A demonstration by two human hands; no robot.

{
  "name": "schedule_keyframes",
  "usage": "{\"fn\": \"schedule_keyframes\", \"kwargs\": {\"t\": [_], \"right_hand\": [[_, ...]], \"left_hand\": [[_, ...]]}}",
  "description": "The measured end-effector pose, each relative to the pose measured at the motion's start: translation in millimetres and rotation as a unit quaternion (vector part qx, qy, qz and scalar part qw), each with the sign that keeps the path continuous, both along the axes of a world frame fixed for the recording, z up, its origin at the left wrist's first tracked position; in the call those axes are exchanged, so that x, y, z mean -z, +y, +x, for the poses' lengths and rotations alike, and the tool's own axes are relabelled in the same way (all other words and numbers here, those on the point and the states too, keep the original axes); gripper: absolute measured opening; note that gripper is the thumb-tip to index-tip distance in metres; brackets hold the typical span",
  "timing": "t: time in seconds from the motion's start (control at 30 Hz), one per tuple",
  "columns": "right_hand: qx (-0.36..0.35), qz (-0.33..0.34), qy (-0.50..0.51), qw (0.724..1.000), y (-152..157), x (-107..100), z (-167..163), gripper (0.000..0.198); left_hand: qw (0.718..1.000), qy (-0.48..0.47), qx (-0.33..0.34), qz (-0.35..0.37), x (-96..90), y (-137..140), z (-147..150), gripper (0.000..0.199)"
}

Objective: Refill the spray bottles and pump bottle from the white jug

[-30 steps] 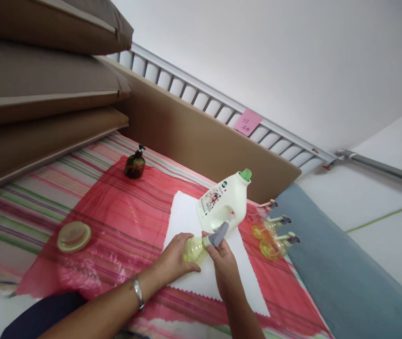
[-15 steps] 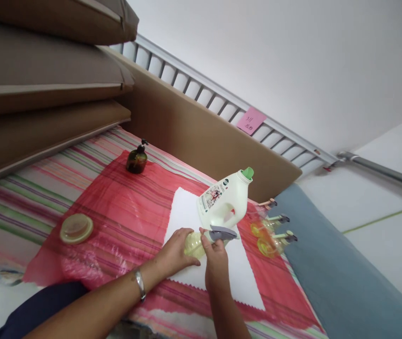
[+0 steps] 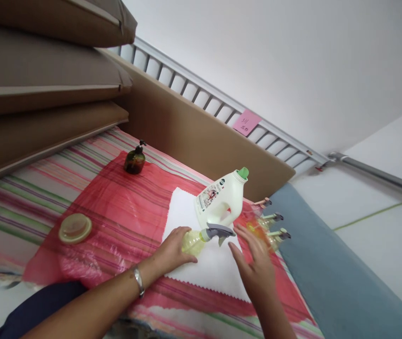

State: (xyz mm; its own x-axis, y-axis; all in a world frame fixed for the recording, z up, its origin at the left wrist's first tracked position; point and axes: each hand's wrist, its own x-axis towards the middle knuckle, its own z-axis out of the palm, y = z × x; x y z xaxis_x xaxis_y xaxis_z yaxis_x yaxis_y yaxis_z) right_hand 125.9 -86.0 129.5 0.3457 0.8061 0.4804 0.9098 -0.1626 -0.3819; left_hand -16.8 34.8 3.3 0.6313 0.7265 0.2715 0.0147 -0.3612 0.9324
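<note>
My left hand is wrapped round the pale yellow body of a spray bottle with a grey trigger head. The bottle is over a white cloth with zigzag edges. To the right of the trigger, my right hand is apart from the bottle, its fingers spread and holding nothing. Just behind the spray bottle, a white jug with a handle, a printed label and a green spout stands on the cloth.
Several spray bottles stand at the right on the red sheet. A dark pump bottle is at the back left, a round lidded container at the left. Stacked cushions rise on the left; a brown board stands behind.
My right hand has let go of the spray bottle's head and moved right, its fingers opening. My left hand still holds the bottle. The view has shifted slightly.
</note>
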Motion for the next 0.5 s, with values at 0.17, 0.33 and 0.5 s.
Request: {"fn": "schedule_keyframes", "kwargs": {"t": [0.17,0.33,0.5], "right_hand": [[-0.085,-0.192,0.035,0.977,43,-21,12,0.033],[-0.094,-0.289,-0.041,0.952,49,-44,-2,0.022],[-0.046,-0.319,-0.098,0.942,49,-47,-12,0.023]], "left_hand": [[1.000,-0.002,0.000,0.001,1.0,1,-1,0.078],[1.000,-0.020,-0.003,0.006,5.3,1,1,0.080],[1.000,-0.012,-0.008,0.002,5.5,2,2,0.079]]}}
